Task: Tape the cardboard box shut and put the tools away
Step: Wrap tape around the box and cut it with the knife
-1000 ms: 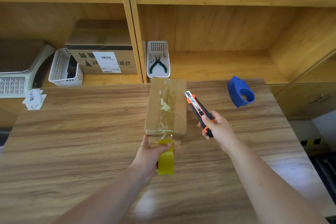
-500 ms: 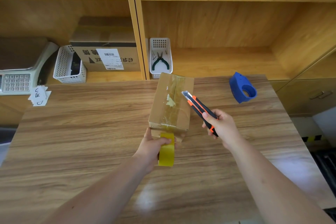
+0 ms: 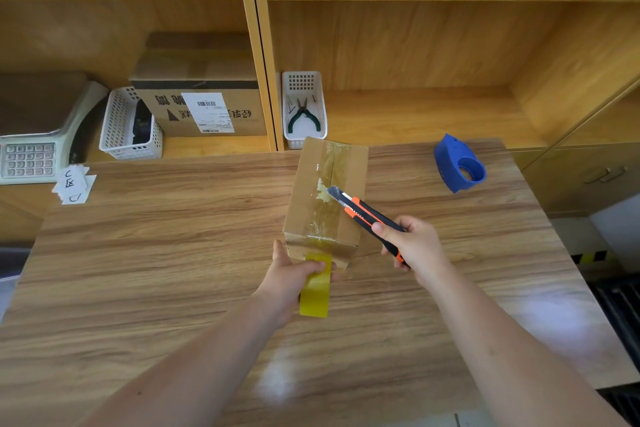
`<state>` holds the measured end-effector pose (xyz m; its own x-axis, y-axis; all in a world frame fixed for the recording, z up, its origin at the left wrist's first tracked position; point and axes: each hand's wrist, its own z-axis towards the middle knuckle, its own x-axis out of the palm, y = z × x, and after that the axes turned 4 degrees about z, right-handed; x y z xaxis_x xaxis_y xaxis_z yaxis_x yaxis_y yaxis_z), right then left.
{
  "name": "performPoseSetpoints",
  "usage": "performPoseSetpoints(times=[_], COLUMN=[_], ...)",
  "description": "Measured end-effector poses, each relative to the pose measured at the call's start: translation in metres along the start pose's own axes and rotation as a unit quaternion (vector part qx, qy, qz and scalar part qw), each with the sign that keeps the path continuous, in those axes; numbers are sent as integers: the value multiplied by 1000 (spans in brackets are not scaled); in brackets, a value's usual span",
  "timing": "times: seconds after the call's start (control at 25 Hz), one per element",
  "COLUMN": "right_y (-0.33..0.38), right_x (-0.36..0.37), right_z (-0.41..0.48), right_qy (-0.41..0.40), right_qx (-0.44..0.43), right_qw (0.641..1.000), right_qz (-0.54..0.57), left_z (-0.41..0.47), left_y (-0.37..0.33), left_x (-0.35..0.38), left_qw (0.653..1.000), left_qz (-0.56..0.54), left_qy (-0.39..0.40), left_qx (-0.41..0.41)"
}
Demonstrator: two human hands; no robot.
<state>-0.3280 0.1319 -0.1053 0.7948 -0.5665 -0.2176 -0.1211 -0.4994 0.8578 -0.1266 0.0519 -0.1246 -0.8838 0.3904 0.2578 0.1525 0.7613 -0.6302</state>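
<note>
Gripping yellow tape roll (image 3: 314,288) in left hand (image 3: 289,282) at 6 o'clock of cardboard box (image 3: 325,198); right hand (image 3: 414,246) clasping utility knife (image 3: 363,215), blade over box top.

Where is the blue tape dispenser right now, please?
The blue tape dispenser sits on the table's far right corner, right of the cardboard box.

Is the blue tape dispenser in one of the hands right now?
No, the blue tape dispenser sits alone on the table, away from both hands.
</note>
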Motion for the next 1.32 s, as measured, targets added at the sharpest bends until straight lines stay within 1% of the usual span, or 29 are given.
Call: performPoseSetpoints(times=[0.16,0.24,0.4,0.48,0.6,0.76,0.84,1.0,1.12,1.2,1.32], right_y=[-3,-3,-7,-10,-10,-4,-4,-1,-5,-8,-7], right_x=[2,1,5,12,22,33,39,33,20,13,8], right_z=[-3,-6,-13,-14,-12,-10,-9,-15,-20,-23,-32], right_qy=[-21,-22,37,60,49,58,60,45,80,99,101], right_qx=[-2,-12,-12,-8,-15,-28,-33,-41,-36,-36,-49], right_qw=[1000,999,989,989,993,994,994,993,984,984,991], right_qz=[7,42,145,137,103,87,91,98,154,141,79], left_z=[6,7,4,1,-3,-1,-2,-8,-11,-14,-15], left_y=[1,2,3,5,11,16,17,21,23,22,20], left_x=[-2,-3,-2,-3,-6,-15,-22,-30,-31,-31,-30], left_qw=[1000,1000,1000,1000,999,998,997,1000,1000,999,997], left_qz=[-4,-5,12,24,32,28,34,5,9,30,62], left_qy=[1,3,8,0,-9,-53,-63,-29,-29,-31,-26], left_qx=[-4,3,26,20,17,27,26,9,6,17,35])
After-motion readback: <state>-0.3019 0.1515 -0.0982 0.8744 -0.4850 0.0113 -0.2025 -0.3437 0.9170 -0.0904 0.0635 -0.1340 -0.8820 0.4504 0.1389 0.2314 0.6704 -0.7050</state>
